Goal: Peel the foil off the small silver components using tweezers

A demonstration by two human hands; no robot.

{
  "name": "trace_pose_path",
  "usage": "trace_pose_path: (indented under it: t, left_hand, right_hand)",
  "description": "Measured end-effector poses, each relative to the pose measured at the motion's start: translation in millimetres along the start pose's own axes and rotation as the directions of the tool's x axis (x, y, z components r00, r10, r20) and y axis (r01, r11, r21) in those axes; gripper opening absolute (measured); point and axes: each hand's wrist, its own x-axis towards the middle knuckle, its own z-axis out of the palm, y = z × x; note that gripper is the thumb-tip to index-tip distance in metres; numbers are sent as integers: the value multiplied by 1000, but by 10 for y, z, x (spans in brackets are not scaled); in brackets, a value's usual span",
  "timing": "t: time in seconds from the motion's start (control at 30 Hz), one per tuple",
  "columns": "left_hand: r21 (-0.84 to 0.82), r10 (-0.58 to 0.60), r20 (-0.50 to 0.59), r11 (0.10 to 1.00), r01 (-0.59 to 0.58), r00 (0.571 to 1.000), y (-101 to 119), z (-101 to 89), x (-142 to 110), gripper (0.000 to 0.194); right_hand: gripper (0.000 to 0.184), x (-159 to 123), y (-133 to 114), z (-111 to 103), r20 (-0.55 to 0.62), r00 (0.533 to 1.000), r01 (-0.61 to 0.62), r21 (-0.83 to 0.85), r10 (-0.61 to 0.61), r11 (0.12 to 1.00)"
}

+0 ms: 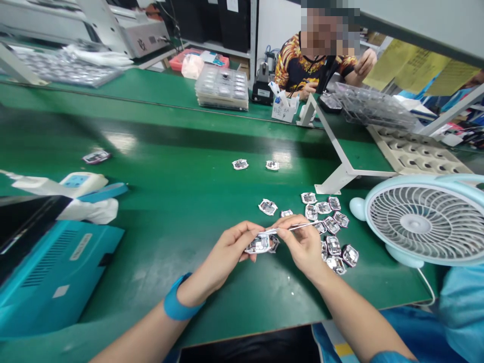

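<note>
My left hand [229, 247] pinches a small square electronic module [257, 244] with a silvery face and a clear plastic edge. My right hand [302, 247] is shut on a pair of slim metal tweezers [298, 228], whose tips reach the top of that module. Just right of my hands lies a loose heap of similar modules [328, 229], some overlapping. The nearest touch or nearly touch my right hand. A few more modules [240, 164] lie apart on the green mat [170, 297], farther from my hands.
A pale blue desk fan [416, 222] stands at the right. A teal machine [49, 267] fills the left edge. A white bracket [340, 171] rises from the bench, with a beige tray [414, 154] behind it. Across the bench, a co-worker [321, 65] sits beside stacked clear trays [222, 88].
</note>
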Motion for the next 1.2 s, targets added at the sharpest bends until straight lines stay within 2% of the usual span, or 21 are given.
trace_pose_path:
  t: [0.37, 0.53, 0.67, 0.9, 1.07, 1.2]
  left_hand:
    - [23, 20, 3, 1000, -20, 1000, -23, -14, 3, 28]
    - [-9, -10, 10, 1000, 10, 1000, -41, -36, 22, 32]
    - [-22, -18, 11, 1000, 18, 1000, -41, -28, 33, 33]
    - [-18, -13, 4, 1000, 13, 1000, -31, -4, 18, 34]
    - [-36, -9, -6, 999, 8, 1000, -24, -3, 5, 31]
    - [-7, 31, 40, 999, -31, 999, -13, -5, -7, 32]
  right_hand:
    - [5, -3, -33, -24, 87, 995, 70, -186, -54, 980]
    - [5, -3, -42, -24, 61, 998, -5, -102, 12, 995]
    - [4, -7, -16, -11, 36, 999, -19, -41, 20, 999]
    - [3, -30, 10, -1, -4, 999, -39, -107, 39, 994]
    - [5, -19, -17, -5, 41, 999, 16, -200, -8, 980]
    - [2, -14, -7, 4, 1, 999, 36, -177, -36, 984]
